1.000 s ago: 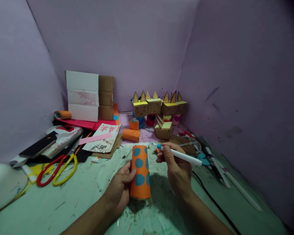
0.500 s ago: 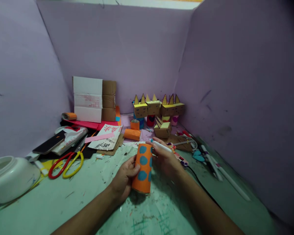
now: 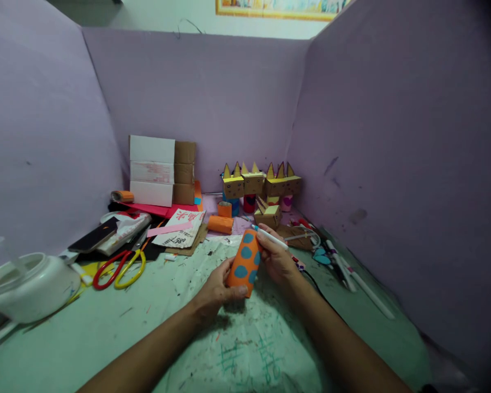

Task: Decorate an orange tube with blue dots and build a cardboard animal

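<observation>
An orange cardboard tube (image 3: 244, 262) with blue dots is tilted in front of me, its top leaning right. My left hand (image 3: 219, 286) is closed around its lower left side, the thumb across the bottom end. A white marker (image 3: 275, 239) with a blue tip lies in the fingers of my right hand (image 3: 279, 261), close to the tube's upper right edge. Some of those fingers appear to touch the tube; I cannot tell whether the marker's tip does. Behind stand an orange ring (image 3: 225, 208) and a plain orange tube (image 3: 220, 224) lying on its side.
Several cardboard animal heads (image 3: 251, 183) on coloured tubes stand at the back, with a loose head (image 3: 268, 214) before them. Scissors (image 3: 130, 269), papers (image 3: 182, 229) and a white pot (image 3: 33, 286) are on the left. Markers (image 3: 341, 265) lie along the right wall.
The dotted tube has tilted to the right and my left thumb has slid down to its lower end. My right hand with the marker has shifted slightly. The camera view has tipped upward.
</observation>
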Motion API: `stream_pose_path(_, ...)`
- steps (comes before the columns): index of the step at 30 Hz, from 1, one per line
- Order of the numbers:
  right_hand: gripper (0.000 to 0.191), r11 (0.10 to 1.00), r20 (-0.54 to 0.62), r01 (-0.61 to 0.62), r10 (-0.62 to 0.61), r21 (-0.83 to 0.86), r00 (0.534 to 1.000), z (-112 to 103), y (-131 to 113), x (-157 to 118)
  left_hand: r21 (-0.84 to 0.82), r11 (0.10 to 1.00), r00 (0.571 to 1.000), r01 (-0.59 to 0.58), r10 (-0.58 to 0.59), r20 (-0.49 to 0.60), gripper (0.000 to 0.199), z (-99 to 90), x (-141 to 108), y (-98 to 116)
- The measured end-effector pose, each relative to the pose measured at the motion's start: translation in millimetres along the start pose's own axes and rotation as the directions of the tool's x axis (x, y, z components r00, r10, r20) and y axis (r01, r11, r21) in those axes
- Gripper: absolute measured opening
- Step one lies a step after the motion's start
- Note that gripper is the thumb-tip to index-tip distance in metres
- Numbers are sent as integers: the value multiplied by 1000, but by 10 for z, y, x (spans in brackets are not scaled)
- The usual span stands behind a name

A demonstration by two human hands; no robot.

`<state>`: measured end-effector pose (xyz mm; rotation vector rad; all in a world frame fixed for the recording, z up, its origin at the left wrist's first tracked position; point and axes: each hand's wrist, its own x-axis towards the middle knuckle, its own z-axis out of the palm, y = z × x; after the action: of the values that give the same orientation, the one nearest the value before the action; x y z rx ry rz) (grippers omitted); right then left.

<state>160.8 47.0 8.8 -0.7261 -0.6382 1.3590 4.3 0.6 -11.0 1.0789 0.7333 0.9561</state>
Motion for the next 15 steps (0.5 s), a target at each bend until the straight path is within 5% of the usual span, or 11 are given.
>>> stream_pose_path(5, 47, 998, -17, 64, -64, 1, 998, 59, 26, -48, 147, 989, 999, -18, 24, -36, 77, 17, 14, -15)
stream_pose_path(15, 43, 995, 93, -86, 81, 47, 992, -16, -33, 25, -243, 970, 992, 23, -53, -116, 43, -6, -45, 167)
